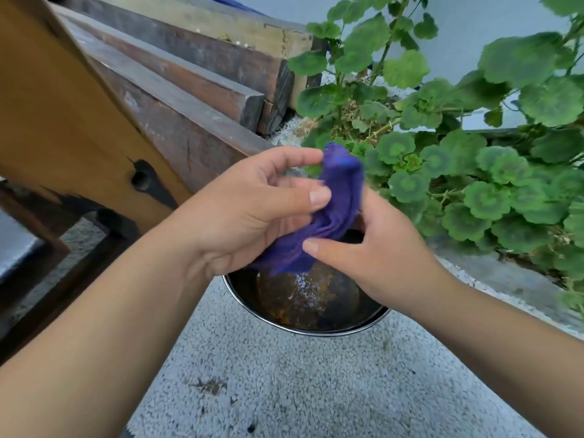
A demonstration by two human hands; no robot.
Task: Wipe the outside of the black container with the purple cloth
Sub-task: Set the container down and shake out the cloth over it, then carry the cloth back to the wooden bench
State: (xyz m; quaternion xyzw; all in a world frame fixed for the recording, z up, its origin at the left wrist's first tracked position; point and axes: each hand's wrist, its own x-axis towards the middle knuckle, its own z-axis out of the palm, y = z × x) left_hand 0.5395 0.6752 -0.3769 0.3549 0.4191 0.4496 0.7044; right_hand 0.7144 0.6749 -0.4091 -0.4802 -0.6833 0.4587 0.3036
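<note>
Nearest to us, our two bare forearms reach in over the pebbled ground [284, 384] toward the black container [303, 324], which stands on that ground with its open top facing up and a rusty, stained bottom showing inside. Just above the container our left hand [249, 213] has its thumb and fingers closed on the purple cloth [331, 210], and our right hand [385, 251] pinches the cloth's lower part, thumb laid across it; the other right fingers are hidden behind the cloth, so we cannot tell how they sit. The cloth hangs bunched between both hands, over the container's mouth and not touching its outer wall, so by our judgement no wiping is under way here and we are gathering the cloth. The risks follow from that: a loose tail could dip into the grimy inside and then smear dirt on the outside, or a slack pinch could drop the cloth in. With neither hand on the container, a firm stroke on its side may push or tip it. Beyond the container to the right, the leafy plant [474, 172] crowds close and could snag the cloth; beyond it to the left, the wooden beams [177, 99] leave little room for reaching round.
</note>
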